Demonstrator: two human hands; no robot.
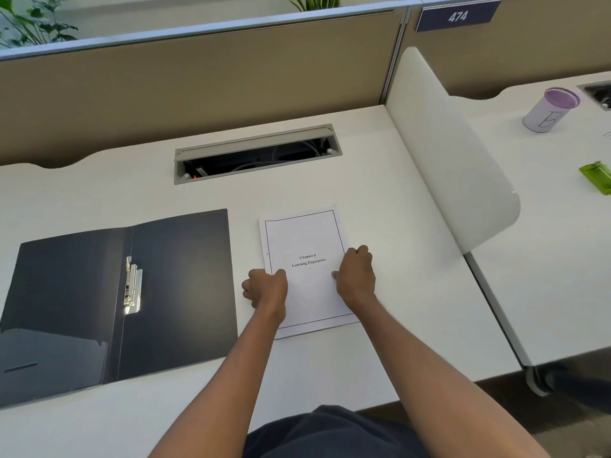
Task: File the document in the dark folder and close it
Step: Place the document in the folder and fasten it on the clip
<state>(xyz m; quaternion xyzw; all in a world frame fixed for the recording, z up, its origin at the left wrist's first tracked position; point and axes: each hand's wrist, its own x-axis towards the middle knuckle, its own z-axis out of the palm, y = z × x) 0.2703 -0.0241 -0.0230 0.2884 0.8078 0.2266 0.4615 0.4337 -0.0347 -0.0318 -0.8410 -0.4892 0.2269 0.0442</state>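
Document (305, 246) flat on desk (380, 200), just right of folder (178, 285); folder open, clip (133, 285) at spine; left hand (266, 289) gripping document's left edge, fingers curled; right hand (355, 276) gripping right edge; both pinching paper.

Bright even light, folder (115, 302) glare, wide-angle edge curvature.

- Open cable hatch (258, 153) sunk into the white desk (380, 200), wires inside.
- Tan partition (198, 77) behind, sign (458, 16) reading 474.
- White divider (453, 153) on the right.
- Purple-lidded cup (550, 109) (lettered) and green object (598, 176) on the neighbouring desk.
- Plants (29, 24) beyond.
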